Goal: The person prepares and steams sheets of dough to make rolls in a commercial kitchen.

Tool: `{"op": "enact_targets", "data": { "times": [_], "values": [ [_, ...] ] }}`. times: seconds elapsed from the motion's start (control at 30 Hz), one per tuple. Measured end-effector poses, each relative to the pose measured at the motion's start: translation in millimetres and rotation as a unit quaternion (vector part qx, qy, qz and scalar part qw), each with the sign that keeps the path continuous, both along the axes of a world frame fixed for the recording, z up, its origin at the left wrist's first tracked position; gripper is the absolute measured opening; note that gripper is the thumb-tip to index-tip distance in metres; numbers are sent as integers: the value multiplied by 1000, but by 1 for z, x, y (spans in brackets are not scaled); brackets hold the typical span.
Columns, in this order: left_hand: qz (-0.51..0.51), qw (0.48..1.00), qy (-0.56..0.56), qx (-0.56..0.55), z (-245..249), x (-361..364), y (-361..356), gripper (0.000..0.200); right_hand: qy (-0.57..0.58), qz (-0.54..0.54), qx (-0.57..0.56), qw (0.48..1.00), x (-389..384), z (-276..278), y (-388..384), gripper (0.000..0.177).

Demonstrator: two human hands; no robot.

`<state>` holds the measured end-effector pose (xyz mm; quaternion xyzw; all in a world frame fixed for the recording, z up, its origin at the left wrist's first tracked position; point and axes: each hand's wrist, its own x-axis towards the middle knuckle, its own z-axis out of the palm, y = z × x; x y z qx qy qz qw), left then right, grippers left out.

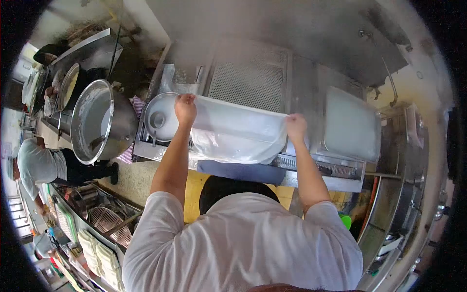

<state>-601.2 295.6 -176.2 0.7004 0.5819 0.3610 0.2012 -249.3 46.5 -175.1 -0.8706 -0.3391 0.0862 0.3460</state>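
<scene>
A whitish, translucent sheet [238, 134] stretches between my two hands over the front of the steel counter. My left hand [185, 108] is closed on its upper left corner, and my right hand [296, 126] is closed on its right corner. The sheet's lower part hangs in folds near the front edge. Behind it lies a perforated metal tray [248, 80], with steam above. Left of the sheet, beside my left hand, sits a round metal pan [163, 104] with a small round cup [157, 119] in it.
A large metal bowl [124, 126] with white residue stands at the left. A white-covered rectangular tray [352, 124] is on the right of the counter. At the far left, a person [41, 163] stands by a worktable with trays and a strainer [109, 224]. Shelving runs along the right.
</scene>
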Motion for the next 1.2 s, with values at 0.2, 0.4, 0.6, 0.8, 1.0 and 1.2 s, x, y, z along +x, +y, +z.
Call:
{"op": "enact_targets", "data": {
  "times": [0.2, 0.4, 0.6, 0.8, 1.0, 1.2],
  "values": [
    [23, 997, 14, 79, -2, 36, 47, 12, -56, -17, -22, 998, 33, -3, 46, 23],
    [9, 997, 49, 65, -13, 75, 103, 14, -27, -73, -116, 990, 73, -2, 98, 24],
    [-5, 992, 66, 107, -20, 113, 156, 14, -59, -126, -159, 977, 98, 10, 145, 26],
    [-27, 991, 73, 111, -18, 136, 189, 14, -115, -78, -205, 969, 131, 8, 181, 26],
    [-35, 991, 86, 98, -22, 148, 210, 15, -103, -103, -233, 961, 152, -1, 206, 25],
    [-51, 996, 24, 74, -34, 144, 220, 21, -238, -83, -161, 954, 133, -2, 206, 28]
  ]
}}
